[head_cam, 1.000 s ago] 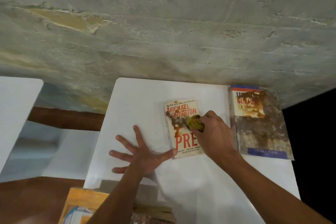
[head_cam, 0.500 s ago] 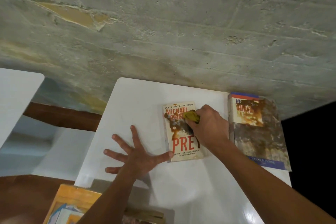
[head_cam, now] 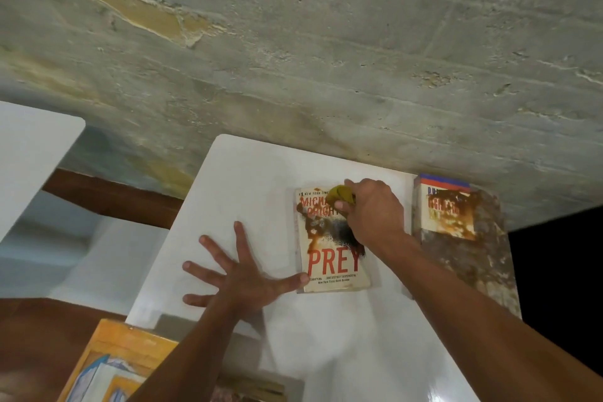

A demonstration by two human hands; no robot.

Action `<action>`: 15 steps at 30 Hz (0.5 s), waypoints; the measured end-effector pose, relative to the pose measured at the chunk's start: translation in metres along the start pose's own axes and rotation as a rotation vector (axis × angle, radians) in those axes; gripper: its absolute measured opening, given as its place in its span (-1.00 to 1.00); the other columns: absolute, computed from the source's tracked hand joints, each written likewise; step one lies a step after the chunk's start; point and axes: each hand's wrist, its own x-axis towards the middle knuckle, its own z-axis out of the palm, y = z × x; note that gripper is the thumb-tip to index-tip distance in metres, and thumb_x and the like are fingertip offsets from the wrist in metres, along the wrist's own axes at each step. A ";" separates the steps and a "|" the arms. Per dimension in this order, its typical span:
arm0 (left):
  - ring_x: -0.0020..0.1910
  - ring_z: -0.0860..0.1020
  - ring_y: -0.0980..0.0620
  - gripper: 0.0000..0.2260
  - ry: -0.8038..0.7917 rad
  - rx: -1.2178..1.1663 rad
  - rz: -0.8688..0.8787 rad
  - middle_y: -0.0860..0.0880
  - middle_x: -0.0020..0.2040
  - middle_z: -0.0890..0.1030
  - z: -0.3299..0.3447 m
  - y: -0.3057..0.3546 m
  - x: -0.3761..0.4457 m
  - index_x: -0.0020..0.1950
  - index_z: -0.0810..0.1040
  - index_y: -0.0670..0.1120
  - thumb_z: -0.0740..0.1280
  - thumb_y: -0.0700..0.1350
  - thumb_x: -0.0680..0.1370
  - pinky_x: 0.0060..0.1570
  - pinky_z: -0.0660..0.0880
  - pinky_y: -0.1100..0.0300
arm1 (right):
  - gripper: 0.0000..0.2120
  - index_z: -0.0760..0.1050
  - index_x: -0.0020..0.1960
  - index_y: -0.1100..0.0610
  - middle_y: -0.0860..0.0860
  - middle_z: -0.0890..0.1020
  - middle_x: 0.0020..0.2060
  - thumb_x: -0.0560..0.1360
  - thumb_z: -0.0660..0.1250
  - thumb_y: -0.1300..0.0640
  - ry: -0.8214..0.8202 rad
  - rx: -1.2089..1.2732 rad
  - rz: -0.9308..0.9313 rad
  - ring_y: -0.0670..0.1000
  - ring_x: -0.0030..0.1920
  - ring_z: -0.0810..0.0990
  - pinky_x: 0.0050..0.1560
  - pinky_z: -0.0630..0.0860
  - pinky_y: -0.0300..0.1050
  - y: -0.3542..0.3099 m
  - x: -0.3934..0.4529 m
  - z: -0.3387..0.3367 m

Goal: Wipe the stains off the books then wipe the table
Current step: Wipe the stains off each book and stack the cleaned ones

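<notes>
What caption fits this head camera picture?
Right hand scrubs the stained Prey book with a yellow cloth.

The paperback [head_cam: 329, 251] lying on the tabletop [head_cam: 248, 192] carried most of the readable print. Along its top edge ran "#1 NEW YORK TIME", the rest covered. Below stood red letters "MICH" and "CRICHT", partly stained and hidden. Large red capitals spelled "PREY". Small lines beneath read "TERRIFYING IRRESISTIBLY SUSPENSEFUL" and "New York Times Book Review". The second book's [head_cam: 452, 212] cover lettering was too stained to read.

White table [head_cam: 248, 192], red-lettered cream book [head_cam: 329, 268] blotched brown, yellow cloth [head_cam: 340, 195].
</notes>
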 end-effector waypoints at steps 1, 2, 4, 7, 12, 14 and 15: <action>0.43 -0.53 -0.40 0.41 -0.010 0.000 0.002 -0.08 0.31 -0.76 0.000 0.001 0.002 0.29 -0.71 0.30 0.25 0.66 -0.16 0.36 -0.27 -0.51 | -0.74 0.55 0.10 0.06 0.04 0.60 -0.06 0.52 0.39 -0.08 0.004 -0.026 -0.023 0.01 -0.10 0.58 -0.02 0.61 -0.02 -0.001 0.001 0.003; 0.43 -0.53 -0.41 0.41 -0.016 -0.003 0.005 -0.08 0.31 -0.76 0.000 0.000 0.001 0.31 -0.70 0.30 0.26 0.66 -0.15 0.36 -0.27 -0.51 | -0.73 0.56 0.11 0.07 0.04 0.60 -0.04 0.50 0.42 -0.06 -0.002 -0.033 -0.039 0.00 -0.10 0.58 -0.02 0.61 -0.04 0.000 0.001 0.005; 0.44 -0.52 -0.41 0.42 -0.011 0.008 0.008 -0.08 0.31 -0.76 0.001 0.000 0.002 0.34 -0.68 0.29 0.26 0.66 -0.15 0.36 -0.27 -0.51 | -0.75 0.60 0.07 0.06 0.02 0.61 -0.06 0.47 0.47 -0.04 -0.024 0.022 -0.063 -0.02 -0.14 0.58 -0.06 0.60 -0.09 0.004 0.005 0.005; 0.43 -0.53 -0.40 0.41 -0.018 0.004 0.004 -0.07 0.30 -0.77 0.001 0.000 0.003 0.33 -0.68 0.30 0.27 0.65 -0.14 0.35 -0.27 -0.51 | -0.78 0.65 0.01 0.08 -0.04 0.61 -0.18 0.46 0.48 -0.03 -0.023 0.141 -0.051 -0.08 -0.23 0.55 -0.16 0.53 -0.18 0.005 0.014 0.002; 0.43 -0.54 -0.39 0.39 -0.004 0.003 0.014 -0.06 0.28 -0.78 0.001 -0.001 0.005 0.28 -0.71 0.32 0.26 0.65 -0.14 0.35 -0.28 -0.51 | -0.75 0.42 -0.12 0.03 -0.08 0.48 -0.19 0.49 0.43 -0.08 -0.036 0.163 -0.076 -0.10 -0.25 0.47 -0.19 0.44 -0.22 0.005 0.011 0.004; 0.44 -0.54 -0.39 0.39 0.009 0.000 0.025 -0.06 0.30 -0.77 0.002 -0.001 0.004 0.29 -0.70 0.32 0.25 0.65 -0.13 0.35 -0.29 -0.50 | -0.72 0.43 -0.08 0.05 -0.06 0.51 -0.17 0.48 0.43 -0.12 -0.002 0.192 -0.032 -0.08 -0.24 0.49 -0.21 0.45 -0.21 0.008 0.016 0.006; 0.44 -0.53 -0.39 0.38 0.016 0.002 0.029 -0.06 0.31 -0.76 0.002 -0.002 0.004 0.30 -0.70 0.32 0.25 0.65 -0.13 0.36 -0.29 -0.50 | -0.70 0.45 -0.05 0.06 -0.05 0.53 -0.15 0.48 0.43 -0.14 0.019 0.195 -0.015 -0.07 -0.21 0.51 -0.19 0.46 -0.20 0.008 0.018 0.009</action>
